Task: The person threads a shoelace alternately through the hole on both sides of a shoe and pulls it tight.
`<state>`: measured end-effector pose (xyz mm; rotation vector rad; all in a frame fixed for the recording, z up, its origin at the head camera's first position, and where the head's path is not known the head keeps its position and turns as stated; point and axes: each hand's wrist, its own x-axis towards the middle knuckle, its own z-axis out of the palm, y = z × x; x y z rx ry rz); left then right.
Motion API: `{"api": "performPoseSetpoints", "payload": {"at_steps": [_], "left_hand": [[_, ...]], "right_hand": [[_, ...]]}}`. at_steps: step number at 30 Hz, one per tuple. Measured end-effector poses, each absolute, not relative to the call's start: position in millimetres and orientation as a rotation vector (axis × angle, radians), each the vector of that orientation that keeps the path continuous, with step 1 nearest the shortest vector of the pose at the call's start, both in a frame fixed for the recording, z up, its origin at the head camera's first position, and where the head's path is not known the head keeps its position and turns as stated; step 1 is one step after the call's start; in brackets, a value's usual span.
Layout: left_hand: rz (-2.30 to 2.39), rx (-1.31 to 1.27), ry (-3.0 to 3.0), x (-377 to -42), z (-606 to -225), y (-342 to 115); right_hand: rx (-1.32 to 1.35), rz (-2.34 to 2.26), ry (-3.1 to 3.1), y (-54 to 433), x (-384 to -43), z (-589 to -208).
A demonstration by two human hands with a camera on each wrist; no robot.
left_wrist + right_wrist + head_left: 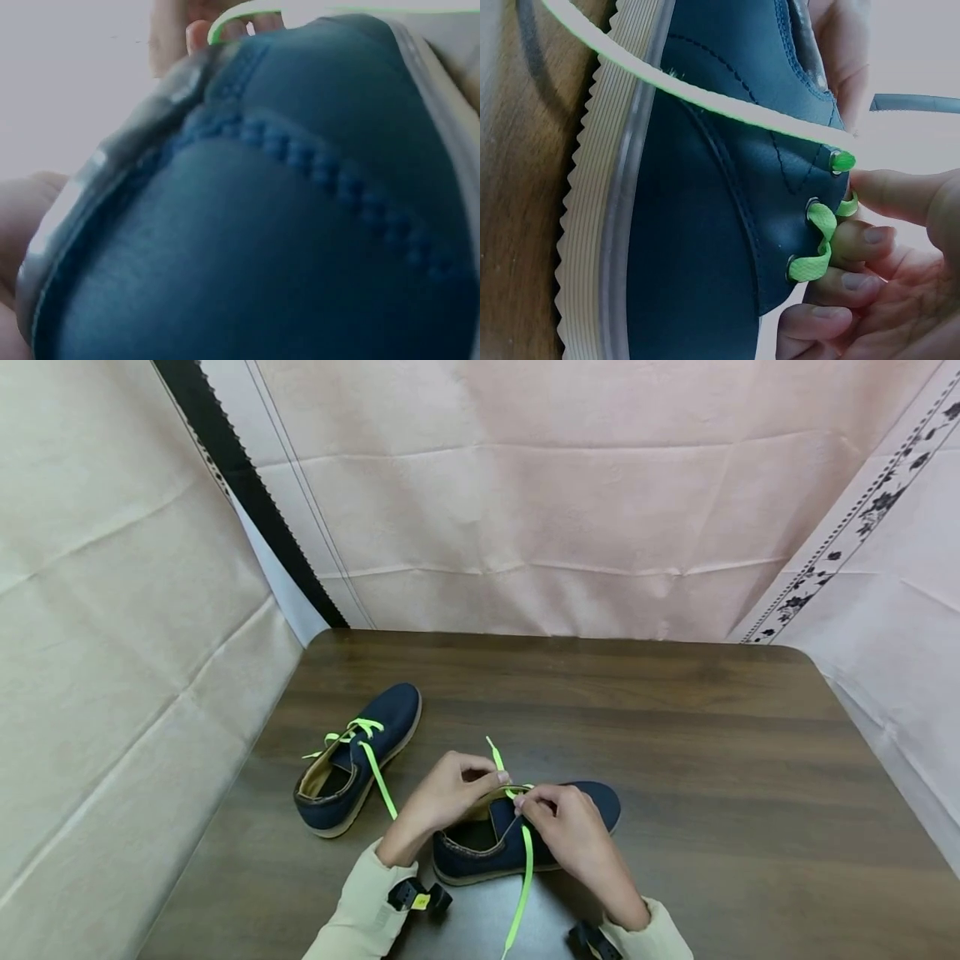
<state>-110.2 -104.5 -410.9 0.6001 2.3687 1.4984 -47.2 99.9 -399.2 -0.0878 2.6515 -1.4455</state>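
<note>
A navy shoe (480, 856) with a neon green shoelace (522, 885) sits upright on the table, its toe to the right. At the far side of its opening, my left hand (453, 789) pinches the lace with thumb and forefinger; a lace end rises beyond them. My right hand (573, 827) reaches over the near side, thumb and forefinger pinching the lace at the eyelet flap. In the right wrist view the lace leaves the top eyelet (835, 162) beside my thumb (900, 191). The shoe's heel (225, 247) fills most of the left wrist view. Exact fingertip contact is partly hidden.
A matching navy shoe (401, 714) stands to the left, its green lace (378, 777) trailing toward my left forearm. The brown wooden table (712, 760) extends to the right and behind. Pale cloth (562, 527) hangs at the back and sides.
</note>
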Motion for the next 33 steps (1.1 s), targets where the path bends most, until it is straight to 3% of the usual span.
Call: {"api": "performPoseSetpoints", "payload": {"at_steps": [20, 33], "left_hand": [[1.721, 0.362, 2.530, -112, -378, -102], [1.569, 0.442, 2.632, -105, -379, -110]], "right_hand": [[0.008, -1.592, 2.622, 104, -41, -408], [-0.194, -1.321, 2.967, 158, -32, -430]]}}
